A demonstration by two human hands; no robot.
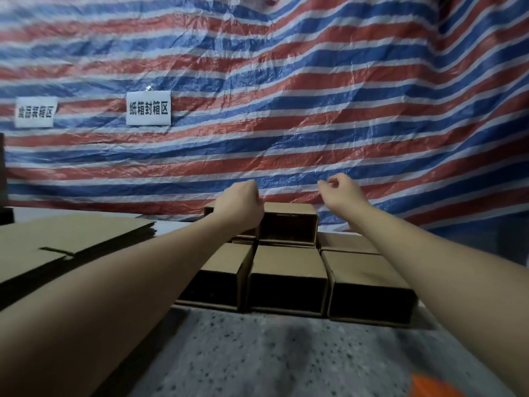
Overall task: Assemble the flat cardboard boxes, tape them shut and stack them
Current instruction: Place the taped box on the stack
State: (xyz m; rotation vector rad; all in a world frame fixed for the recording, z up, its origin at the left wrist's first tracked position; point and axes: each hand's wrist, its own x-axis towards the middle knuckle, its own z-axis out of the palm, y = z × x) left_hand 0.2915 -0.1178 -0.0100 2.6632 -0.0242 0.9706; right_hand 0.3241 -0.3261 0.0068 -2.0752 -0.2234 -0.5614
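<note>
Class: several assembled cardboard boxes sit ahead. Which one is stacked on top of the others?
The top box, just behind the left hand. It alone sits raised; the front row boxes rest lower.

White paper sign (148, 108) on the striped tarpaulin (315, 110): black characters "纸箱封箱区". A second white sign (35, 111), further left: characters too blurred to read.

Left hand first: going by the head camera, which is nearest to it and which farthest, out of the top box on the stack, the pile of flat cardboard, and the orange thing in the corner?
From the left hand:
1. Top box, right beside the hand, upper tier of the stack.
2. Flat cardboard pile, off to the left.
3. Orange thing, bottom right corner, close to the camera, farthest.
</note>
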